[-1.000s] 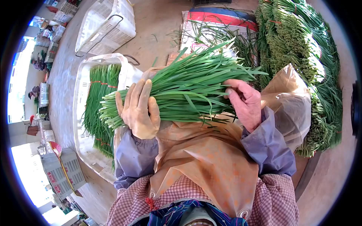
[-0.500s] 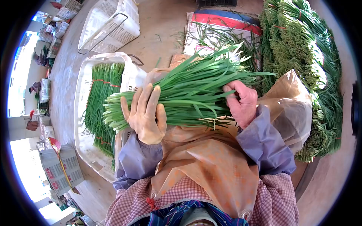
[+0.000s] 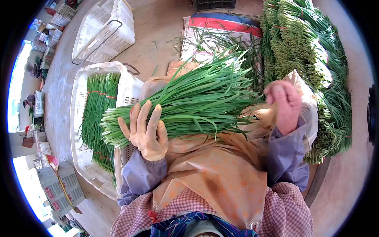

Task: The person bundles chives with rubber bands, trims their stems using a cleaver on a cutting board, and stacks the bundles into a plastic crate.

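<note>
A large loose bunch of garlic chives (image 3: 201, 100) lies across my lap, pale stem ends to the left and green leaf tips to the right. My left hand (image 3: 148, 134), in a pale rubber glove, grips the bunch near its stem end, fingers spread over the top. Bare and closed, my right hand (image 3: 284, 104) is off to the right of the leaf tips; whatever its fingers may pinch is hidden. An orange-patterned plastic apron (image 3: 213, 173) covers my lap beneath the bunch.
At left, a white crate (image 3: 75, 118) holds tied chive bundles (image 3: 98, 91); another white crate (image 3: 106, 35) stands behind it. Loose leaves litter a flattened sack (image 3: 223, 27) ahead. A tall pile of chives (image 3: 300, 47) rises at right. A grey crate (image 3: 63, 185) sits far left.
My right hand has pulled away from the leaf tips to the right. My left hand keeps its hold on the bunch. The whole view has shifted slightly.
</note>
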Demonstrator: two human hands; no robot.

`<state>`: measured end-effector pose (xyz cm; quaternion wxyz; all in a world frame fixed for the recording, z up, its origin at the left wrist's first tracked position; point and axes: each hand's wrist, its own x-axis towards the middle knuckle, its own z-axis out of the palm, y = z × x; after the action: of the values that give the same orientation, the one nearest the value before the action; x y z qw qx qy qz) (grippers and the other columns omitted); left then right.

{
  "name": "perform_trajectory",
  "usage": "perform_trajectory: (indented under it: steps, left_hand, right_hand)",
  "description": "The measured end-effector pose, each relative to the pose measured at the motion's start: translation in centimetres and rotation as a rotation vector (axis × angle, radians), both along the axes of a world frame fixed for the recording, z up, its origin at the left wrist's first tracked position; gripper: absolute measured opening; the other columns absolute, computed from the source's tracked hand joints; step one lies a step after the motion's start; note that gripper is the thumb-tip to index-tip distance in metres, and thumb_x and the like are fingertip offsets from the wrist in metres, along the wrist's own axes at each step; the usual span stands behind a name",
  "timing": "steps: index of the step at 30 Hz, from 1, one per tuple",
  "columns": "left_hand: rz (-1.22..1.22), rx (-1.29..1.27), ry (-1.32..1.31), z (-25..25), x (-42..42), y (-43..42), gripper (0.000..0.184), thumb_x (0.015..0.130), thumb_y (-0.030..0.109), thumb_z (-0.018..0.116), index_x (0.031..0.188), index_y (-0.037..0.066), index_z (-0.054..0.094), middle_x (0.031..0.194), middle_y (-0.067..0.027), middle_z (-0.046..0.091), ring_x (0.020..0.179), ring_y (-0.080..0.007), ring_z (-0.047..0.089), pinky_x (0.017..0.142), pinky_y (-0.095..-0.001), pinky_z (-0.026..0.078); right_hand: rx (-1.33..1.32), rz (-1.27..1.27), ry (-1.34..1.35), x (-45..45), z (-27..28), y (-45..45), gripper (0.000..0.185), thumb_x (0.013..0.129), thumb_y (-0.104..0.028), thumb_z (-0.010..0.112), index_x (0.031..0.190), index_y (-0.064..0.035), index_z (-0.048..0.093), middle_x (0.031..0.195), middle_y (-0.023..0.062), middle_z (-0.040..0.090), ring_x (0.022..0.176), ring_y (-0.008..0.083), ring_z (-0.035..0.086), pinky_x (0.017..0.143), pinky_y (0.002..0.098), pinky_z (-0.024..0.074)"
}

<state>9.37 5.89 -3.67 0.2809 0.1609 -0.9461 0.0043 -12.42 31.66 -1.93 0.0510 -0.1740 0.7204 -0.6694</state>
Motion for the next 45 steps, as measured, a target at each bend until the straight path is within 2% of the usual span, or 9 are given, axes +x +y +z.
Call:
perform_trajectory:
  steps: [8, 11, 18, 21, 24, 30, 38, 41, 45]
  left_hand:
    - [-0.005, 0.012, 0.021, -0.4, 0.4, 0.1, 0.035, 0.085, 0.019, 0.06, 0.119, 0.019, 0.069, 0.129, -0.0062, 0.061, 0.123, -0.0305, 0.055, 0.117, -0.056, 0.008]
    - [0.0, 0.012, 0.042, -0.7, 0.5, 0.1, 0.035, 0.084, 0.019, 0.061, 0.118, 0.019, 0.069, 0.128, -0.0068, 0.062, 0.122, -0.0309, 0.055, 0.118, -0.0546, 0.007]
    - [-0.01, 0.016, 0.082, -1.2, 0.6, -0.3, 0.038, 0.082, 0.014, 0.059, 0.118, 0.019, 0.069, 0.126, -0.0078, 0.063, 0.121, -0.0317, 0.056, 0.119, -0.053, 0.005]
    - [-0.011, 0.022, 0.097, -1.4, 0.6, -0.5, 0.038, 0.082, 0.013, 0.058, 0.118, 0.018, 0.069, 0.126, -0.0084, 0.063, 0.121, -0.0322, 0.057, 0.119, -0.0533, 0.004]
    - [-0.007, 0.016, 0.09, -1.4, 0.6, -0.3, 0.038, 0.082, 0.013, 0.058, 0.118, 0.018, 0.069, 0.126, -0.009, 0.064, 0.121, -0.0325, 0.057, 0.119, -0.0537, 0.003]
    - [-0.009, 0.008, 0.096, -1.6, 1.1, -0.1, 0.039, 0.081, 0.012, 0.057, 0.118, 0.018, 0.069, 0.127, -0.0091, 0.063, 0.123, -0.0348, 0.056, 0.119, -0.0541, 0.003]
    - [0.006, -0.035, 0.072, -1.7, 1.4, 0.3, 0.031, 0.088, 0.016, 0.053, 0.114, 0.015, 0.069, 0.128, -0.0081, 0.064, 0.126, -0.0325, 0.054, 0.119, -0.0545, 0.009]
    - [0.012, -0.026, 0.095, -2.1, 1.7, 0.0, 0.03, 0.091, 0.018, 0.052, 0.116, 0.016, 0.068, 0.128, -0.0075, 0.063, 0.126, -0.0321, 0.054, 0.119, -0.0541, 0.01]
    - [0.007, 0.016, 0.141, -2.4, 1.6, 0.1, 0.036, 0.085, 0.015, 0.053, 0.118, 0.019, 0.067, 0.127, -0.008, 0.063, 0.126, -0.0353, 0.054, 0.12, -0.0543, 0.006]
  right_hand:
    - [0.225, 0.462, 0.139, 1.4, -3.1, -4.0, 0.016, 0.091, -0.014, 0.068, 0.089, -0.0021, 0.058, 0.062, 0.0086, 0.051, 0.055, 0.0155, 0.047, 0.052, 0.0314, 0.0399]
    - [0.317, 0.444, 0.379, 2.2, -3.6, -4.5, 0.014, 0.088, -0.009, 0.069, 0.084, -0.0037, 0.057, 0.065, 0.0148, 0.055, 0.054, 0.0278, 0.054, 0.052, 0.0359, 0.0441]
    - [0.153, -0.108, 0.109, 0.1, -3.6, -1.8, 0.006, 0.09, -0.004, 0.066, 0.092, -0.0011, 0.061, 0.078, 0.0053, 0.066, 0.061, 0.0117, 0.057, 0.054, 0.0264, 0.0468]
    - [0.301, -0.133, 0.521, 0.6, -1.8, -1.1, 0.009, 0.088, -0.003, 0.068, 0.095, -0.0014, 0.063, 0.08, 0.0071, 0.065, 0.062, 0.0112, 0.059, 0.054, 0.0272, 0.0477]
    - [0.31, 0.263, 0.447, 2.9, -0.4, -2.0, 0.017, 0.082, -0.005, 0.073, 0.096, -0.0049, 0.064, 0.074, 0.0075, 0.061, 0.059, 0.0175, 0.06, 0.053, 0.032, 0.0489]
    - [0.337, 0.329, 0.725, 4.2, -2.9, -2.9, 0.023, 0.076, -0.002, 0.076, 0.096, -0.0041, 0.064, 0.069, 0.0121, 0.057, 0.056, 0.031, 0.057, 0.05, 0.0369, 0.0456]
    - [0.001, -0.104, -0.039, 2.7, -2.8, -1.1, 0.003, 0.093, -0.001, 0.06, 0.094, -0.0027, 0.062, 0.076, 0.0035, 0.064, 0.062, 0.0111, 0.058, 0.056, 0.0251, 0.0466]
    - [-0.047, -0.162, 0.028, 0.4, -4.8, -0.3, 0.012, 0.095, -0.003, 0.057, 0.104, 0.0001, 0.064, 0.079, 0.0, 0.063, 0.068, 0.0058, 0.055, 0.061, 0.0212, 0.0458]
    - [0.049, 0.067, -0.253, 0.2, -2.6, 0.5, 0.024, 0.095, -0.009, 0.061, 0.116, 0.0014, 0.064, 0.08, 0.0002, 0.064, 0.071, 0.0058, 0.055, 0.063, 0.0205, 0.0446]
